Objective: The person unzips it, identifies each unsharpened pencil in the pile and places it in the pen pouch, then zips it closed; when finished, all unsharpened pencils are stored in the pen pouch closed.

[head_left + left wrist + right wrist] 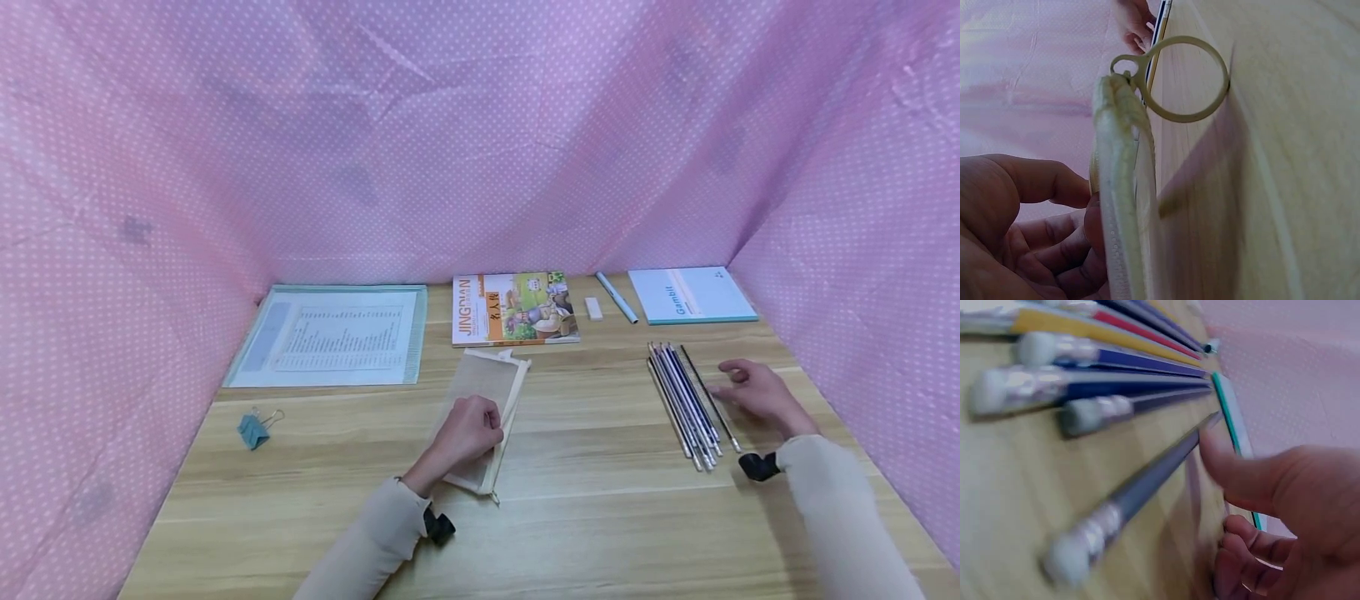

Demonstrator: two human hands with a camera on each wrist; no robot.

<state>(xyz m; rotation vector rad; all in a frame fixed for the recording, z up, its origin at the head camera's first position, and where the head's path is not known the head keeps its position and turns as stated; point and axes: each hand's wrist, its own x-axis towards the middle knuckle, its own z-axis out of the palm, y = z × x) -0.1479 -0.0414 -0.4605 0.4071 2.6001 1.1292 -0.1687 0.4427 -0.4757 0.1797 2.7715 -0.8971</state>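
Soft, even light fills the head view, tinted pink by the dotted pink fabric walls (480,142), which bow at the frame edges. Shadows on the pale wooden bench (600,500) are faint. Both wrist views are dimmer; the eraser-tipped pencils (1085,412) blur at lower left.

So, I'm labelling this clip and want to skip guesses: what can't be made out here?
- Pencil pouch: near part hidden under the left hand in the head view; the left wrist view shows it edge-on only.
- Printed sheet: text too small in the head view.
- Pencils: blurred in the right wrist view, so any markings are unreadable.
- Right hand: its fingers are partly cut off by the right wrist view's edge.
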